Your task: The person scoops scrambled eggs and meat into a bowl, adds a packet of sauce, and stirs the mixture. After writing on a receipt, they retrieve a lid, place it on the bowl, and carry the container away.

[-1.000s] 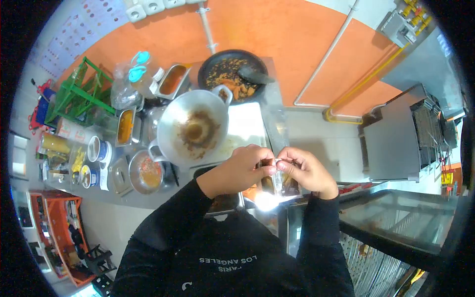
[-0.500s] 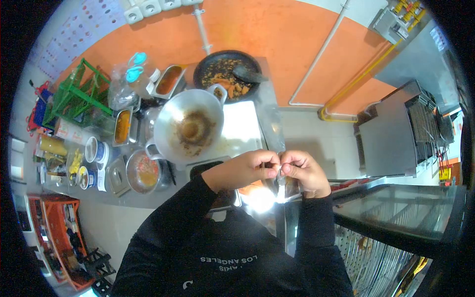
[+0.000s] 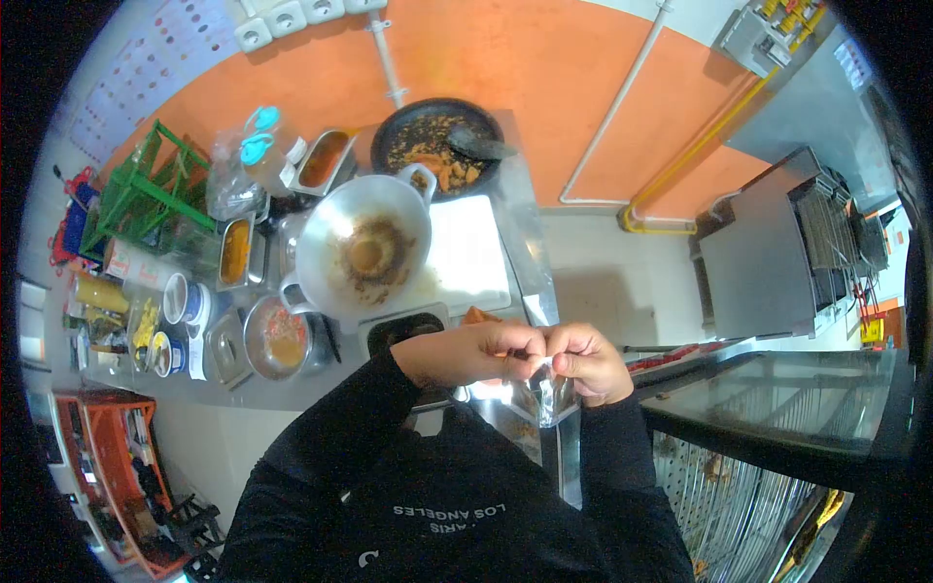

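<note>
My left hand (image 3: 476, 352) and my right hand (image 3: 586, 361) meet in front of my chest, both pinching the top of a small clear plastic bag (image 3: 551, 396) that hangs down between them. The fingertips of both hands touch at the bag's mouth. Black sleeves cover both arms. Behind the hands a steel wok (image 3: 362, 251) with brown residue sits on the counter, beside a white cutting board (image 3: 470, 257).
A black stone mortar (image 3: 433, 144) with food and a pestle stands at the back against the orange wall. Steel containers of sauces (image 3: 237, 251) and jars line the left. A glass display case (image 3: 777, 408) is at right, a green rack (image 3: 146, 185) at far left.
Both hands drew closer to my body and lower in view, still holding the bag; the bag now hangs lower and more visible. The view shifted slightly.
</note>
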A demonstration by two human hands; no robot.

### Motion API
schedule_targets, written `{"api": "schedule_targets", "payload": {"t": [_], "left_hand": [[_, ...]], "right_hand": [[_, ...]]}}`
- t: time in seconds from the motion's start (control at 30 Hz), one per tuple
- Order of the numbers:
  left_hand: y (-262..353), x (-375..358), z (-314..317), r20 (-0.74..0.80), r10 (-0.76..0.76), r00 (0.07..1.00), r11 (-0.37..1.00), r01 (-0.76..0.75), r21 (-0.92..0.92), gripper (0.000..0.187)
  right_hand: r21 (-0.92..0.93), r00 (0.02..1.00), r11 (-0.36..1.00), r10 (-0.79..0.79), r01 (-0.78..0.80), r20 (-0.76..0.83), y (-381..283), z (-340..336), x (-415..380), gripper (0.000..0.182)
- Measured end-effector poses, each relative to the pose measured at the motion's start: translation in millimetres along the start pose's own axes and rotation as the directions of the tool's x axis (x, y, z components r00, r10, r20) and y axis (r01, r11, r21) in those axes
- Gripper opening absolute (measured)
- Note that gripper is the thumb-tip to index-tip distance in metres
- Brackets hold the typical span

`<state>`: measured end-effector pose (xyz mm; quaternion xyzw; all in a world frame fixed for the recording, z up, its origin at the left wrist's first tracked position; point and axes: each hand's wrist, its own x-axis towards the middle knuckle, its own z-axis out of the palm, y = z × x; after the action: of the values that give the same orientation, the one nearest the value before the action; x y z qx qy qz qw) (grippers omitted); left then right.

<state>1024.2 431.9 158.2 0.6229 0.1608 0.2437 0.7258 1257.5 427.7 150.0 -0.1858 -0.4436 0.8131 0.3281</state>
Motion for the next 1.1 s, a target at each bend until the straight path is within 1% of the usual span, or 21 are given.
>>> {"api": "schedule_targets", "payload": {"t": [0.03,0.07,0.17,0.2,0.27,0.3,0.33,0.37,0.4,0.47,0.5,0.53,0.6,0.67,0.7,0.77,0.87,0.9,0.97,1.07,1.1], "left_hand": [[-5,0,0,-0.008,0.074,0.997,0.997,-0.074,0.006,0.014],[-6,1,2,-0.016,0.149,0.989,0.989,-0.148,0.013,0.014],[4,2,7,-0.105,0.039,0.994,0.998,-0.034,0.05,0.012],[9,2,9,-0.193,-0.053,0.98,0.999,0.052,-0.013,0.011],[19,4,5,-0.346,-0.234,0.908,0.97,0.195,-0.145,0.011],[17,4,2,-0.38,-0.204,0.902,0.978,0.171,-0.118,0.011],[11,3,0,-0.413,-0.176,0.894,0.984,0.15,-0.094,0.011],[11,3,-2,-0.444,-0.147,0.884,0.989,0.13,-0.068,0.011],[15,2,-2,-0.39,-0.241,0.889,0.969,0.196,-0.152,0.023],[17,4,7,-0.35,-0.237,0.906,0.971,0.218,-0.095,0.024],[18,5,10,-0.33,-0.235,0.914,0.972,0.226,-0.065,0.024],[16,6,10,-0.297,-0.153,0.943,0.975,0.194,0.113,0.022],[12,7,9,-0.189,-0.01,0.982,0.89,0.095,0.446,0.018],[15,12,7,-0.118,0.074,0.99,0.897,-0.014,0.442,0.017],[16,14,7,-0.083,0.116,0.99,0.897,-0.069,0.436,0.018],[17,13,8,-0.093,0.103,0.99,0.865,-0.043,0.499,0.019],[25,12,9,-0.098,0.045,0.994,0.828,0.018,0.561,0.019],[27,13,9,-0.098,0.02,0.995,0.816,0.04,0.576,0.019],[29,16,7,-0.106,0.051,0.993,0.794,0.024,0.608,0.02],[30,15,0,-0.076,0.068,0.995,0.774,-0.004,0.633,0.019],[30,15,-4,-0.06,0.068,0.996,0.77,-0.015,0.638,0.019]], "right_hand": [[0.0,1.0,1.0,-0.028,0.028,0.011,3,0,1,0.026],[0.156,0.972,0.967,-0.215,0.2,0.093,7,1,8,0.029],[-0.031,0.996,0.998,-0.063,0.061,-0.063,2,1,-1,0.03],[-0.007,0.99,0.997,-0.08,0.079,-0.12,1,1,4,0.028],[-0.048,0.958,0.991,-0.131,0.123,-0.254,-3,0,3,0.025],[-0.07,0.936,0.987,-0.157,0.143,-0.315,-5,-1,4,0.024],[-0.164,0.926,0.974,-0.202,0.156,-0.32,-9,-7,2,0.021],[-0.228,0.918,0.964,-0.207,0.133,-0.338,-15,-9,1,0.02],[-0.29,0.909,0.951,-0.212,0.108,-0.358,-22,-7,-1,0.02],[-0.41,0.894,0.909,-0.24,0.07,-0.379,-34,2,-2,0.017],[-0.456,0.902,0.889,-0.237,0.051,-0.36,-38,5,-2,0.017],[-0.5,0.911,0.865,-0.233,0.034,-0.341,-43,6,0,0.016],[-0.556,0.929,0.831,-0.2,-0.008,-0.312,-51,10,1,0.015],[-0.581,0.944,0.812,-0.146,-0.056,-0.295,-58,11,0,0.014],[-0.573,0.942,0.814,-0.113,-0.095,-0.316,-61,11,-1,0.014],[-0.554,0.933,0.815,-0.047,-0.17,-0.356,-65,8,-4,0.014],[-0.643,0.942,0.753,-0.103,-0.136,-0.321,-63,-1,-7,0.014],[-0.616,0.928,0.773,-0.104,-0.151,-0.358,-63,-3,-9,0.014],[-0.56,0.899,0.81,-0.102,-0.175,-0.427,-64,-6,-12,0.013],[-0.596,0.841,0.788,-0.21,-0.157,-0.499,-59,-18,-13,0.013],[-0.652,0.748,0.747,-0.355,-0.133,-0.56,-58,-33,-15,0.014]]}}
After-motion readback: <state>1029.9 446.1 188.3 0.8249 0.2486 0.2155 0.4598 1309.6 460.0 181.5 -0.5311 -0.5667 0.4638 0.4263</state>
